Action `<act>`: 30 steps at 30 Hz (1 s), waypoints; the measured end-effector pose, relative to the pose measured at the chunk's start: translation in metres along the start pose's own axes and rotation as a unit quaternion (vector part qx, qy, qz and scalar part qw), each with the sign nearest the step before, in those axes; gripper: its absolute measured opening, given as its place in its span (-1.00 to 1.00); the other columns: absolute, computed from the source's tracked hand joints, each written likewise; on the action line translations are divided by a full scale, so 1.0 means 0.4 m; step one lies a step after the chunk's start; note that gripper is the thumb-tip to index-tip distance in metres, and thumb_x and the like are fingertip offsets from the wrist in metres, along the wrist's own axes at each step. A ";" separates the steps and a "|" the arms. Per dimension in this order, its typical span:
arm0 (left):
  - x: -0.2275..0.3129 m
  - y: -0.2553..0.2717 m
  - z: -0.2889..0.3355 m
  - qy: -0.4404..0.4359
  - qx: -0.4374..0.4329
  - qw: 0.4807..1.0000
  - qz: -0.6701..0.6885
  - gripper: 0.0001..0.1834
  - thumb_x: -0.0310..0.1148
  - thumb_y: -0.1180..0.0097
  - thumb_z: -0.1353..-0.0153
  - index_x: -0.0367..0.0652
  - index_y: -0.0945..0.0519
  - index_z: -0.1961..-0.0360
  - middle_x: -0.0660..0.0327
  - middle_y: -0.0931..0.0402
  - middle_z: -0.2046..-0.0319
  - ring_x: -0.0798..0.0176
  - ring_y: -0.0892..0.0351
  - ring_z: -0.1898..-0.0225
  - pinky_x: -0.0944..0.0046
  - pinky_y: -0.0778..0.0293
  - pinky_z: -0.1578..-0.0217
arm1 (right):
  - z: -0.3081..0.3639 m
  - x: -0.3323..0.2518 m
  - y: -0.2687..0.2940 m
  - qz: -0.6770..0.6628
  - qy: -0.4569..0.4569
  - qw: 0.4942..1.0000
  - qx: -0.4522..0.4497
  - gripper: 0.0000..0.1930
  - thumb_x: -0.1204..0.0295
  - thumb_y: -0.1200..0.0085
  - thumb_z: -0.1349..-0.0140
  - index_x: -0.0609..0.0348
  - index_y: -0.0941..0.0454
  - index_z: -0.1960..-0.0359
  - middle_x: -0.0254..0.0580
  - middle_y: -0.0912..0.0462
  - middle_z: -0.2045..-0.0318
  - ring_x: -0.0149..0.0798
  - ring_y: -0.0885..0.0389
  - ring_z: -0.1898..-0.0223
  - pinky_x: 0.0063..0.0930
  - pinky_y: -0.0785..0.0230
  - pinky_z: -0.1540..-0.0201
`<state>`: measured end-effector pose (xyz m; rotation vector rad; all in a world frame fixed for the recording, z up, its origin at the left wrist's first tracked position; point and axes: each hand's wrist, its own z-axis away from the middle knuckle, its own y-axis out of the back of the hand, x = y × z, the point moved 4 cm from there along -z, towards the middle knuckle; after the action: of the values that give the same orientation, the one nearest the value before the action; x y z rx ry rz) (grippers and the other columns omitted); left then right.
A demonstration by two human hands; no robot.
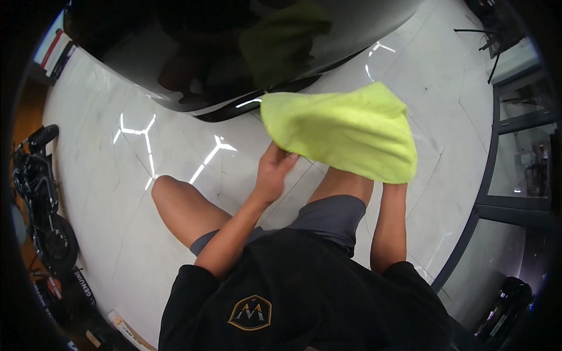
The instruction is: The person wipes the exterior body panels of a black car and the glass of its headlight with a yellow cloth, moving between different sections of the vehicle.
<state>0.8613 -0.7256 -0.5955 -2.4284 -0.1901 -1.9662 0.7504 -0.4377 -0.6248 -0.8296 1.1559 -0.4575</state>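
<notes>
A yellow-green microfiber cloth (345,131) is spread out in front of me, above the floor and just short of a glossy black car body panel (211,52). My left hand (275,174) pinches the cloth's near left edge between thumb and fingers. On the right, my forearm runs up under the cloth, which drapes over my right hand and hides its fingers. The panel's shiny surface mirrors the cloth and me. Between cloth and panel a small gap shows, with the cloth's left corner closest to the panel's lower edge.
Glossy pale tiles (99,193) cover the floor and reflect the ceiling lights. A black motorcycle (44,199) stands at the far left. Dark-framed glass panels (521,164) line the right side, with a thin black stand (494,50) beyond them. My bent knees are below the cloth.
</notes>
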 end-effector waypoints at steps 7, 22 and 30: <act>0.087 0.063 -0.110 0.205 0.006 0.873 0.442 -0.68 -0.31 0.04 -0.47 -0.27 -0.52 -0.11 0.13 -0.58 -0.07 0.24 -0.56 -0.09 0.22 -0.43 -0.14 | 0.049 0.111 -0.021 -0.111 0.068 0.991 0.029 -0.41 -0.05 0.18 -0.47 0.29 -0.49 -0.14 0.02 -0.61 -0.05 0.02 -0.60 -0.06 -0.06 -0.48 -0.12; 0.099 0.337 -0.125 0.166 -0.016 0.930 0.328 -0.73 -0.33 -0.06 -0.45 -0.26 -0.53 -0.05 0.21 -0.64 0.13 0.36 -0.63 0.12 0.34 -0.52 0.02 | 0.146 0.114 -0.073 -0.149 0.101 0.984 0.012 -0.36 -0.10 0.21 -0.47 0.31 -0.50 -0.14 0.05 -0.60 -0.09 0.04 -0.58 -0.10 -0.06 -0.45 -0.16; 0.190 0.446 -0.138 0.066 0.090 0.987 0.114 -0.67 -0.27 -0.16 -0.41 -0.33 -0.59 -0.02 0.21 -0.68 0.19 0.42 -0.62 0.20 0.41 -0.48 0.07 | 0.128 -0.029 -0.147 0.017 0.054 0.995 -0.077 -0.66 0.41 0.12 -0.33 0.41 -0.51 -0.02 0.07 -0.63 -0.01 -0.03 -0.59 -0.08 -0.14 -0.40 -0.23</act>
<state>0.8411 -0.9008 -0.4979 -2.0977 -0.0786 -1.9096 0.7991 -0.4495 -0.5639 -0.9260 1.3153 -0.3923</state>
